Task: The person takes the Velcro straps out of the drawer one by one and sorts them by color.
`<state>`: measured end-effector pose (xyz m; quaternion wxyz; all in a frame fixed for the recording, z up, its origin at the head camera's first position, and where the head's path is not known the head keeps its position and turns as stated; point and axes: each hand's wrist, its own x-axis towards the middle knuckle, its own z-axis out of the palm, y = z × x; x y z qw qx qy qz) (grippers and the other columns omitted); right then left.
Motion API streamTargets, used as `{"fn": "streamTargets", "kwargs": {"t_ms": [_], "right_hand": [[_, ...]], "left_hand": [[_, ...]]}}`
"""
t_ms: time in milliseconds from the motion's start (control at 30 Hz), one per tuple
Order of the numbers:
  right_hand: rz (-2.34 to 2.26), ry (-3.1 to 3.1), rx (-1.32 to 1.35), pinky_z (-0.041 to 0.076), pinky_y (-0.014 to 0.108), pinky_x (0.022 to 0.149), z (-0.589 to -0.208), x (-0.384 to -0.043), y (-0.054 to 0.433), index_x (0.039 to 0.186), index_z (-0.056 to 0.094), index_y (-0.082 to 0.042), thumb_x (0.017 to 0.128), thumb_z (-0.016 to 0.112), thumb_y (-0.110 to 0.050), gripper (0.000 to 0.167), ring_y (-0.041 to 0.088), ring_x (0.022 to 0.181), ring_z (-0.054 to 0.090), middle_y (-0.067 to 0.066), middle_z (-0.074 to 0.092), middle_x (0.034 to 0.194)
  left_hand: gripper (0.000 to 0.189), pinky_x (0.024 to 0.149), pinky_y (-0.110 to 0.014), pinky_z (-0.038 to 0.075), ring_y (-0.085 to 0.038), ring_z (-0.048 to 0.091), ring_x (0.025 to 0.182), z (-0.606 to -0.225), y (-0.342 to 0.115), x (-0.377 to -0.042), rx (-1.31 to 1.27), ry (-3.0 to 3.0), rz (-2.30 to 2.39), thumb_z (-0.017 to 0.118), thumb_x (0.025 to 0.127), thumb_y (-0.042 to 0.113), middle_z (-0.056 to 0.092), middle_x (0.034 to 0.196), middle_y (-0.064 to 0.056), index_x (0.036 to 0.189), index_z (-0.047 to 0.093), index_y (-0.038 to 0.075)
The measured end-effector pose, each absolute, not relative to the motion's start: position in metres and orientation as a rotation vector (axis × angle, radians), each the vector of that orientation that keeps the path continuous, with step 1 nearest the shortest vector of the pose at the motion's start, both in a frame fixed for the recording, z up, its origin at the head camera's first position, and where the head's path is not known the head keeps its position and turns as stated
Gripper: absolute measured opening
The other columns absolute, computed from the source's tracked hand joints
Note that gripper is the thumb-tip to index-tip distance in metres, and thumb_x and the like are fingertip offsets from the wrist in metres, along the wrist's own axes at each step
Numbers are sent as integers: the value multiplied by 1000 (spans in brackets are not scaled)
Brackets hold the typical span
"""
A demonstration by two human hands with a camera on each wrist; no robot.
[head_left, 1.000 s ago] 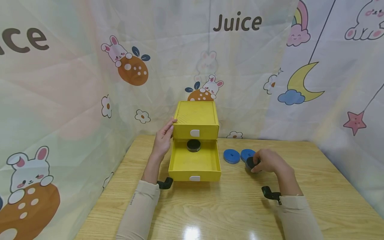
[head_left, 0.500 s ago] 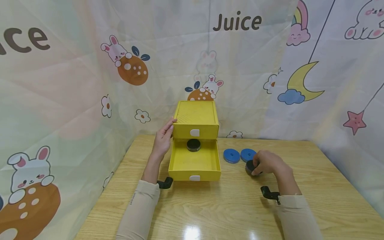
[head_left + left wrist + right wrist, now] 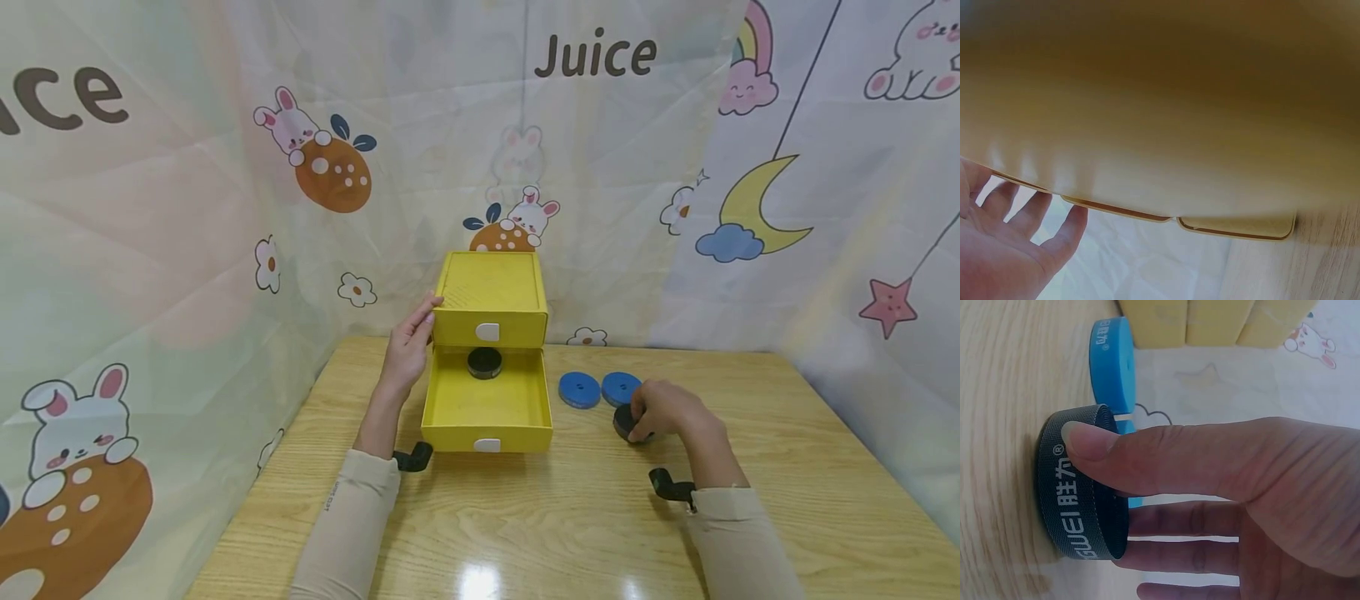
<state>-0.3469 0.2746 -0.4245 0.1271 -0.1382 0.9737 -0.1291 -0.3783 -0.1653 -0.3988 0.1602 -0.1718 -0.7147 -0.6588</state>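
A yellow drawer box (image 3: 491, 282) stands at the middle of the table, its lower drawer (image 3: 480, 408) pulled out. Far back in that drawer lies a black roll of hook-and-loop tape (image 3: 484, 363). My left hand (image 3: 405, 354) rests its fingers against the box's upper left side; the left wrist view shows the fingertips (image 3: 1076, 219) at its edge. To the right, my right hand (image 3: 671, 410) pinches a second black roll of hook-and-loop tape (image 3: 1072, 487), with white lettering, between thumb and fingers, down at the tabletop. Two blue rolls, left (image 3: 579, 390) and right (image 3: 621, 388), lie just behind it.
The wooden table (image 3: 525, 517) meets a printed cloth backdrop (image 3: 600, 167) at the back and both sides. The open drawer's front (image 3: 517, 440) juts out toward me between my arms. A black wrist mount sits on each arm.
My right hand has moved slightly toward me with the black roll, down onto the table, uncovering more of the right blue roll. The left hand and the drawer box have stayed in place.
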Motion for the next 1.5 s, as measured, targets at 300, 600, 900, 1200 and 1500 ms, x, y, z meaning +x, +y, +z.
{"fn": "streamTargets", "kwargs": {"t_ms": [300, 600, 900, 1200, 1500], "right_hand": [[-380, 2843, -395, 47, 37, 63, -428, -347, 276, 85, 69, -13, 77, 93, -28, 30, 21, 76, 56, 2, 65, 88], [-353, 2879, -414, 52, 41, 65, -424, -347, 277, 90, 74, -12, 80, 91, -35, 30, 23, 79, 61, 5, 71, 95], [-587, 3109, -481, 57, 60, 89, -415, -347, 262, 133, 67, 0, 95, 76, -36, 53, 45, 114, 66, 26, 68, 131], [-757, 3269, -567, 54, 64, 94, -394, -337, 230, 139, 64, -6, 99, 72, -38, 52, 44, 121, 63, 21, 65, 139], [-925, 3280, -796, 55, 60, 95, -380, -327, 200, 136, 67, -8, 95, 77, -34, 49, 39, 118, 66, 17, 70, 132]], "left_hand": [[38, 126, -42, 33, -12, 27, 158, -399, -165, -378, -485, -2046, -1861, 44, 114, 24, 36, 168, 8, 147, 61, 18], [38, 124, -47, 35, -13, 27, 158, -398, -164, -378, -482, -2053, -1869, 43, 114, 24, 34, 169, 7, 147, 60, 17], [38, 123, -46, 38, -12, 29, 157, -397, -164, -377, -474, -2059, -1866, 44, 114, 26, 36, 168, 8, 147, 61, 19], [37, 123, -43, 38, -10, 30, 156, -398, -165, -378, -472, -2049, -1877, 45, 113, 26, 37, 167, 9, 146, 62, 20], [39, 125, -45, 34, -14, 28, 158, -398, -165, -379, -478, -2038, -1888, 44, 113, 24, 35, 169, 5, 148, 59, 16]]}}
